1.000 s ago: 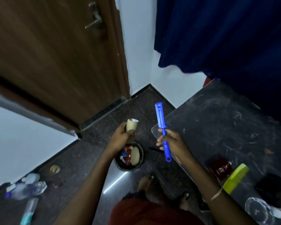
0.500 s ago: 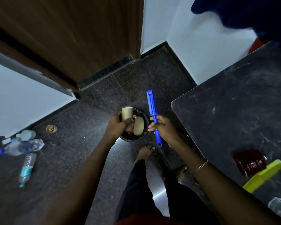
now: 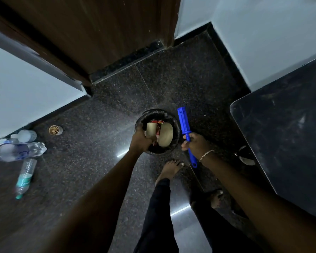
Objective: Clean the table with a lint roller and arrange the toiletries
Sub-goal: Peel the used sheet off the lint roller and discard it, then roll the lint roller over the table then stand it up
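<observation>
1. Blue plastic lint roller handle [image 3: 185,125]: the right hand [image 3: 195,145] grips it with fingers curled round the lower shaft. The upper end points away from the person and the lower end projects past the wrist. It is held in the air just right of the bin, between the bin and the table.
2. Cardboard tube [image 3: 150,129]: the left hand [image 3: 141,143] holds it with fingers wrapped round the near end, over the mouth of the bin. Whether it touches the contents cannot be told.
3. Bin [image 3: 153,111]: round and black, standing on the floor near the wooden door [image 3: 98,33]. Its contents include a pale ribbed paper cup [image 3: 165,136] and red wrappers [image 3: 156,122].
4. Table [image 3: 281,143]: dark, scuffed top at the right of the view, with a rounded corner nearest the bin.
5. Floor [image 3: 98,143]: dark speckled stone. At the far left, by the wall, lie a crushed clear bottle [image 3: 20,150], a slim bottle with a green label [image 3: 25,177] and a white bottle [image 3: 25,136]. A small open cup [image 3: 55,130] stands just beside them.
6. Person: bare feet, dark trousers, and a chain bracelet [image 3: 205,155] on the right wrist.
</observation>
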Demonstrator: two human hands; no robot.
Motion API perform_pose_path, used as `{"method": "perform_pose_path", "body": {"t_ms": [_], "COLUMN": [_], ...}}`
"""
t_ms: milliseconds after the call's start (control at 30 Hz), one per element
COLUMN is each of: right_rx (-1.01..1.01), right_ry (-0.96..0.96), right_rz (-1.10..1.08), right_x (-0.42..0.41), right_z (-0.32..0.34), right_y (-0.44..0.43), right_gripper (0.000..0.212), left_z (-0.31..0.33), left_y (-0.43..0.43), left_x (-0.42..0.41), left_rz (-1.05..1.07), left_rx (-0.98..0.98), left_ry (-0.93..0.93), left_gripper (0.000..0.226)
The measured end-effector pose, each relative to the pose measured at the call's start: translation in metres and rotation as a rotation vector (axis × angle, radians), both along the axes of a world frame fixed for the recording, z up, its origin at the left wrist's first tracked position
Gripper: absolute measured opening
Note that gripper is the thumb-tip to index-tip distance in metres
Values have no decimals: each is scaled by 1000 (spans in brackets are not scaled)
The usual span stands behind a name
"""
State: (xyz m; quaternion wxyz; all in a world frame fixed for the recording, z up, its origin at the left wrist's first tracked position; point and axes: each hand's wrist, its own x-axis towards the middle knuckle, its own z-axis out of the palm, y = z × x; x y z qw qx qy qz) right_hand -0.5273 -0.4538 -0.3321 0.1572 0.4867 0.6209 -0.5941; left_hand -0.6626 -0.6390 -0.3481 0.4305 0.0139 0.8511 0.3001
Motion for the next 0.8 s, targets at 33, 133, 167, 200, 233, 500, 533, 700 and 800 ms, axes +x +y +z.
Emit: {"method": "perform_pose_path", "body": {"t_ms": [33,133,167,200,233,500,533,700,800], "right_rx": [7,23,24,26,28,-9,-10,-17,8], "right_ry": [-3,-5,-4,0,1,107,132,253,308], "right_rz": [10,29,33,34,35,-47,-63,-149,-199], "right_x": [2,6,8,9,11,21,21,28,37], "right_z": [2,21,29,41,53,157,169,223,253], "right_y": [0,-2,-3,-3,-4,-14,-13,-7,-1], "right_gripper": [24,24,21,19,19,24,24,27,29], "left_z": [2,20,30,43,56,166,179,241,274], "left_y": [-1,-5,-8,-10,-13,-18,-15,5,26], "left_x": [-1,-3,-2,-1,1,13,13,16,21], "left_rz": [-13,-98,-129,-168,-213,-485,-507,-582,-641], "left_rx": [-1,-3,-11,-18,-24,-15,-3,50,99], "left_ry": [12,74,93,115,139,417,458,646,727], "left_gripper": [86,82,81,81,81,84,84,80,78]}}
